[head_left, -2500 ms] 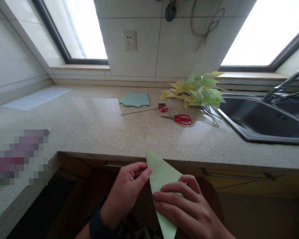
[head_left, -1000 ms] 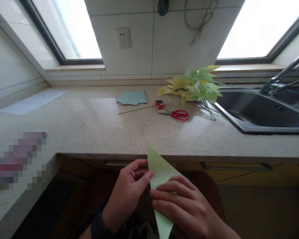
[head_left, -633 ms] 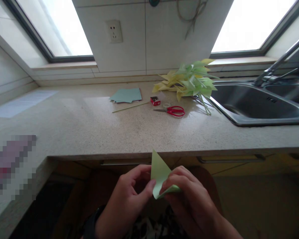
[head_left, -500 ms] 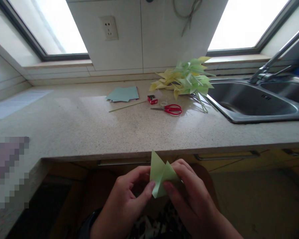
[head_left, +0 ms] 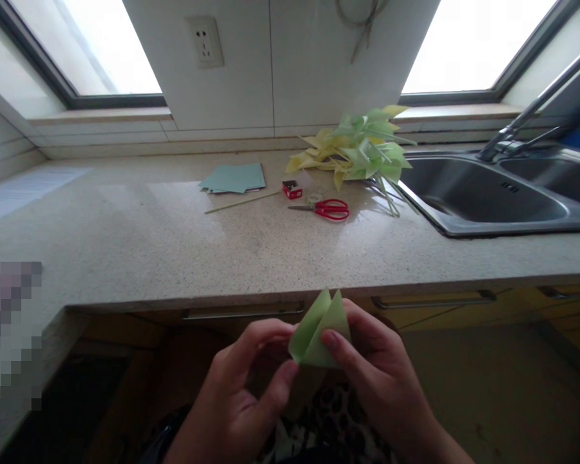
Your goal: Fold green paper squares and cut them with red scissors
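A light green sheet of folded paper [head_left: 326, 338] stands in front of me, just below the counter's front edge, with two pointed flaps upward and a gap between them. My right hand [head_left: 374, 364] pinches its right side, thumb on the near face and fingers behind. At the lower left corner, my left hand [head_left: 254, 377] has its thumb and forefinger closed about the paper's edge. The left fingertips are partly hidden behind the paper.
On the counter [head_left: 174, 251] lie blue-green paper squares [head_left: 234, 178], a thin stick [head_left: 241, 202], a small red box [head_left: 292, 189] and red-handled scissors [head_left: 331, 209]. Yellow and green paper pinwheels [head_left: 367, 151] are heaped beside the steel sink [head_left: 449, 231]. Printed sheets [head_left: 29, 190] lie far left.
The folded paper has turned in my hands, so its flaps stand closer together and lean right. My left thumb has slid down to the lower corner. The view has shifted slightly.
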### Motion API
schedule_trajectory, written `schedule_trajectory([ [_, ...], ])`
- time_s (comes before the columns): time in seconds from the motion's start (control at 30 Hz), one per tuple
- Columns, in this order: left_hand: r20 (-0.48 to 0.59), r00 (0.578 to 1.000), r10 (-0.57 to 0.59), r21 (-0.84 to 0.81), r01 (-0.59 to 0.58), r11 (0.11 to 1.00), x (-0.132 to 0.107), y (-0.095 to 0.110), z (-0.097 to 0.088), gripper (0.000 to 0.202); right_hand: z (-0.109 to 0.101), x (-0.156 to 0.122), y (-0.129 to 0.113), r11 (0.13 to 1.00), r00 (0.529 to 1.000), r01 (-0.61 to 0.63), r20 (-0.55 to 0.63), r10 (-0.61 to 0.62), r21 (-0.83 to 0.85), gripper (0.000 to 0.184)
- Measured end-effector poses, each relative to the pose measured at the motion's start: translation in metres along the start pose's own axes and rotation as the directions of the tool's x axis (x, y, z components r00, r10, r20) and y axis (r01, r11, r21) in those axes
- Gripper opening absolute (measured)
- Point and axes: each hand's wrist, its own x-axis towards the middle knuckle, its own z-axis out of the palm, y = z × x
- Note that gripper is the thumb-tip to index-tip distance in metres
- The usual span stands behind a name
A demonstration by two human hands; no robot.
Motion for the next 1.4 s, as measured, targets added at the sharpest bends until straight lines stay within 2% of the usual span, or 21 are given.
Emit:
schedule_trajectory([
  [0.1, 0.067, 0.993, 0.093, 0.078, -0.098, 0.992, 0.001, 0.001, -0.001, 0.024, 0.001, -0.001, 0.005, 0.998, 0.996, 0.063, -0.065, -0.062, 0.01, 0.008],
  [0.17, 0.055, 0.992, 0.116, 0.106, -0.121, 0.987, 0.004, 0.0, -0.001, 0.018, 0.001, -0.002, 0.006, 0.994, 0.99, 0.106, -0.086, -0.108, -0.029, 0.006],
  [0.27, 0.024, 0.986, 0.166, 0.076, -0.167, 0.983, 0.008, -0.002, -0.002, 0.01, 0.002, -0.004, 0.006, 0.989, 0.986, 0.114, -0.109, -0.124, -0.092, 0.005],
  [0.37, 0.005, 0.984, 0.176, 0.009, -0.176, 0.984, 0.011, -0.002, -0.003, 0.011, 0.002, -0.007, 0.008, 0.991, 0.987, 0.098, -0.115, -0.108, -0.094, 0.007],
  [0.47, -0.014, 0.994, 0.112, -0.035, -0.112, 0.993, 0.011, -0.001, -0.004, 0.009, 0.002, -0.008, 0.01, 0.995, 0.986, 0.081, -0.144, -0.088, -0.058, 0.006],
  [0.63, -0.051, 0.998, -0.039, -0.112, 0.033, 0.993, 0.009, -0.001, -0.006, 0.005, 0.005, -0.008, 0.014, 0.999, 0.979, -0.008, -0.202, 0.019, 0.054, 0.003],
  [0.77, -0.068, 0.987, -0.146, -0.152, 0.135, 0.979, 0.009, -0.001, -0.004, 0.011, 0.009, -0.009, 0.017, 0.986, 0.958, -0.086, -0.258, 0.122, 0.146, 0.007],
  [0.93, -0.14, 0.967, -0.213, -0.276, 0.168, 0.946, 0.009, 0.002, -0.002, 0.027, 0.013, -0.01, 0.019, 0.952, 0.935, -0.128, -0.285, 0.209, 0.279, 0.016],
  [1.13, -0.115, 0.961, -0.253, -0.403, 0.187, 0.896, 0.008, 0.003, 0.003, 0.037, 0.02, -0.008, 0.018, 0.926, 0.913, -0.11, -0.332, 0.238, 0.362, 0.026],
  [1.23, -0.039, 0.961, -0.275, -0.567, 0.205, 0.798, 0.007, 0.0, 0.014, 0.048, 0.024, -0.008, 0.018, 0.914, 0.907, -0.07, -0.356, 0.225, 0.4, 0.03],
  [1.3, 0.022, 0.952, -0.304, -0.637, 0.248, 0.73, 0.007, -0.003, 0.021, 0.041, 0.025, -0.008, 0.018, 0.907, 0.907, -0.057, -0.358, 0.222, 0.417, 0.033],
  [1.4, 0.03, 0.932, -0.36, -0.654, 0.291, 0.698, 0.008, -0.003, 0.027, 0.026, 0.025, -0.009, 0.019, 0.907, 0.916, -0.077, -0.331, 0.229, 0.414, 0.031],
])
